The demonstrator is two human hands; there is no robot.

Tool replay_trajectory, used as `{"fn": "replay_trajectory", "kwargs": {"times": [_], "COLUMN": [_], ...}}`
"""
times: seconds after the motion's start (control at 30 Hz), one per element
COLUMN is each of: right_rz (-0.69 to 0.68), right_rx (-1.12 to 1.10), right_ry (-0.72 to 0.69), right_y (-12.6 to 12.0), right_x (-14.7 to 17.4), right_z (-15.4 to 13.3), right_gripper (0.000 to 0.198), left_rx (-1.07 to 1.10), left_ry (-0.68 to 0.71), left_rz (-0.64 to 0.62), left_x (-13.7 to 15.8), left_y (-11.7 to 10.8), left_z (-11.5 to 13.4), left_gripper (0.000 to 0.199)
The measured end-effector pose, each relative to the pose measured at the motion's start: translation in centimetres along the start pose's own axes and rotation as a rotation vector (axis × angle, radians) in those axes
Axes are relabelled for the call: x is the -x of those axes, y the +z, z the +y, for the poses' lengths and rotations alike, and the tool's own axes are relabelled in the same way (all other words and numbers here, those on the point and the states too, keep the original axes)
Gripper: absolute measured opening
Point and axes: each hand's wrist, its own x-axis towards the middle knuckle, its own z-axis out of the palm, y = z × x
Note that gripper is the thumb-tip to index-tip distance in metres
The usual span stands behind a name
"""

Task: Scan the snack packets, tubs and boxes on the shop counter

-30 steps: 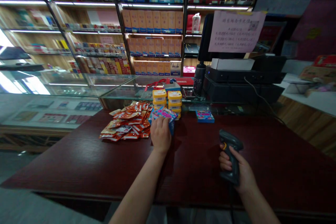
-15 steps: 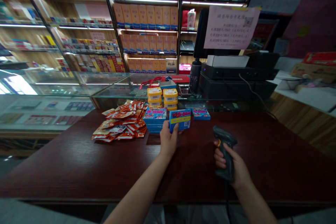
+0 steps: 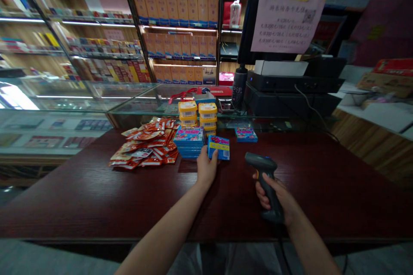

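Left hand (image 3: pixel 206 167) grips a blue box (image 3: pixel 219 147), long axis level, just left of the scanner (image 3: pixel 263 180); right hand (image 3: pixel 277 200) clasps its handle, nose toward the box.

Goods and scanner laid out on the dark red wooden counter (image 3: pixel 97 197)

A heap of orange foil sachets (image 3: pixel 145 146) lies left of the stack of flat blue boxes (image 3: pixel 189 142); stacked yellow-lidded tubs (image 3: pixel 198 114) stand behind it. The left hand (image 3: pixel 207 167) holds a small blue box (image 3: pixel 219 147) just right of the stack, the right hand (image 3: pixel 277 195) a dark grey handheld barcode scanner (image 3: pixel 264 180) further right.
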Motion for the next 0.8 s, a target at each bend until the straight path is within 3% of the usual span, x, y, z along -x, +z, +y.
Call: {"fn": "replay_trajectory", "kwargs": {"times": [0.47,0.6,0.7,0.8], "right_rz": [-0.048,-0.032,-0.017,-0.016], "right_rx": [-0.046,-0.078,-0.167,-0.297], "right_ry": [0.026,0.013,0.001,0.001], "right_y": [-0.6,-0.7,-0.9,-1.2], "right_x": [-0.2,-0.4,-0.5,-0.7], "right_z": [0.1,0.0,-0.1,-0.4], "right_gripper": [0.028,0.030,0.032,0.034], "left_rx": [0.048,0.178,0.164,0.027], "left_ry": [-0.064,-0.102,-0.052,0.049], "left_rz": [-0.037,-0.117,-0.179,-0.194], "left_x": [-0.1,0.1,0.4,0.5], "left_y": [0.1,0.1,0.0,-0.2], "left_z": [0.1,0.5,1.0,1.6], "left_gripper": [0.024,0.035,0.048,0.046]}}
